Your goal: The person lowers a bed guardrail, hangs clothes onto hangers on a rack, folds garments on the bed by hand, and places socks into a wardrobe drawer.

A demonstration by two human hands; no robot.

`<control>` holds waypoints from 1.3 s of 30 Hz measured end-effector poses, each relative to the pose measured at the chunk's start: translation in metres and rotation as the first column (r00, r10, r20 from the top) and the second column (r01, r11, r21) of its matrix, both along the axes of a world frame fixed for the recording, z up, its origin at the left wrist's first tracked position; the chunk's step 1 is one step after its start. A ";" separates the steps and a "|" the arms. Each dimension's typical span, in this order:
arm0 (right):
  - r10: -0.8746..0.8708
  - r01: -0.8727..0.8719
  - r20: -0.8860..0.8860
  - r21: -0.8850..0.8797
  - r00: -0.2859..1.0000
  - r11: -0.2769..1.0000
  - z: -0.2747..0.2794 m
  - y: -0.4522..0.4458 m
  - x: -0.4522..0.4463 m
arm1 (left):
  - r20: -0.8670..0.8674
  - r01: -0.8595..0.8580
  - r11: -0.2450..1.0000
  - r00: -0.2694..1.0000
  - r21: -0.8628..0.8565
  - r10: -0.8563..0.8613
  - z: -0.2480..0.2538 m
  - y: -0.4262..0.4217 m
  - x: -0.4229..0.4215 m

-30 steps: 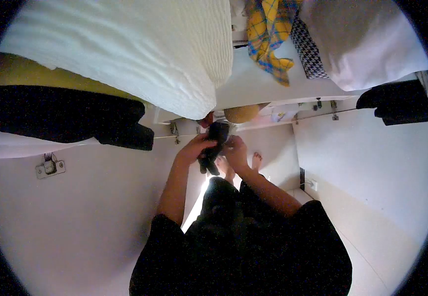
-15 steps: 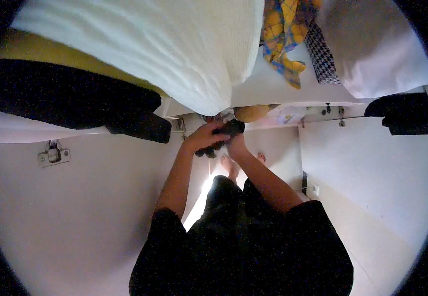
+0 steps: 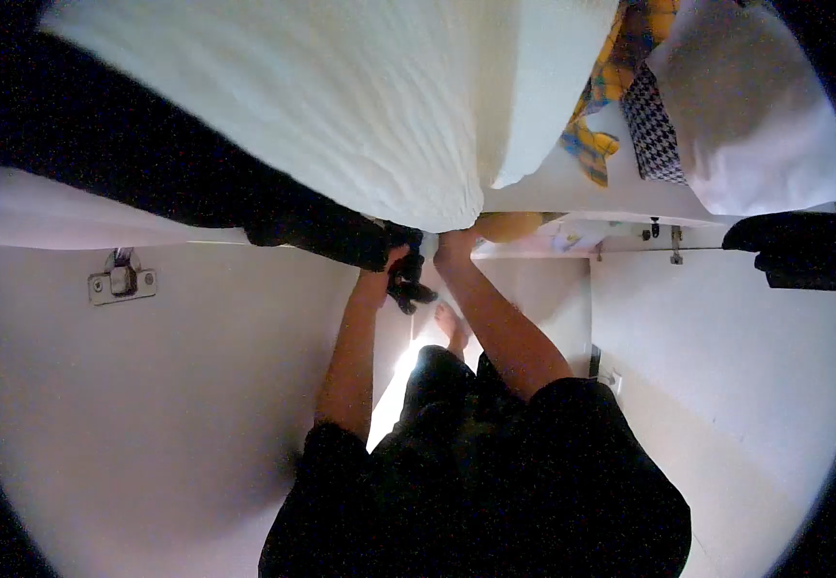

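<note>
My left hand [image 3: 396, 258] is at the lower edge of the wardrobe opening, partly covered by the black hanging garment [image 3: 196, 159]. It is closed on a dark crumpled cloth bundle [image 3: 408, 289], whose lower end dangles over the floor. My right hand [image 3: 456, 244] reaches inside below the white ribbed garment [image 3: 389, 125]; its fingers are hidden. Just right of that hand lies a tan rounded item [image 3: 512, 226]. What exactly the dark cloth is, I cannot make out.
Open white doors [image 3: 206, 356] stand on both sides, with a metal hinge [image 3: 123, 279] on the left one. A yellow plaid cloth [image 3: 596, 144], a houndstooth piece [image 3: 654, 125] and a pale cloth [image 3: 755, 116] are at upper right. Black cloth [image 3: 794, 250] hangs at far right.
My right hand has left the dark bundle and moved up and inward under the white garment. My left hand keeps the bundle, now lower-left. The hanging clothes have shifted right in view.
</note>
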State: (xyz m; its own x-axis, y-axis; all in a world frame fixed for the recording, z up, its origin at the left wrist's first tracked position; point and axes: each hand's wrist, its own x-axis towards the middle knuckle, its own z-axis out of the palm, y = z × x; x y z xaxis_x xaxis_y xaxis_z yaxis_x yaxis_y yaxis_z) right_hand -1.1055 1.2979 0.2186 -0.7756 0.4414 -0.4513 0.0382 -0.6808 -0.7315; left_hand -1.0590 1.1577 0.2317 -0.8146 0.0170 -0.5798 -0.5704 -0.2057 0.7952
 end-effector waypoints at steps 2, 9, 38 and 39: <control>-0.021 0.016 0.064 0.082 0.998 0.997 0.009 -0.005 -0.003 | -0.005 -0.063 0.997 0.998 0.047 0.063 0.001 -0.007 0.008; 0.102 -0.337 0.325 0.841 0.940 0.424 -0.101 0.010 -0.033 | -0.073 -0.046 0.985 0.996 0.167 0.059 0.006 -0.004 0.014; 0.892 0.106 -0.248 0.969 0.377 0.224 0.295 0.060 -0.024 | -0.480 0.048 0.766 0.753 -0.641 -0.450 0.177 0.129 0.007; 0.877 0.177 -0.238 0.968 0.418 0.178 0.299 0.046 -0.020 | -0.517 -0.011 0.739 0.722 -0.674 -0.461 0.184 0.136 -0.005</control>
State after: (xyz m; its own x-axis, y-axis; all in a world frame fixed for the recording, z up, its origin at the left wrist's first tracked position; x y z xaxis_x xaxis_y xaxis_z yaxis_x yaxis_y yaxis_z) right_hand -1.1254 1.3443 0.5177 -0.6483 -0.3995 0.6482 -0.7562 0.2390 -0.6091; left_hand -1.0643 1.2936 0.4161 -0.9893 0.1029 0.1031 0.1412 0.5018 0.8534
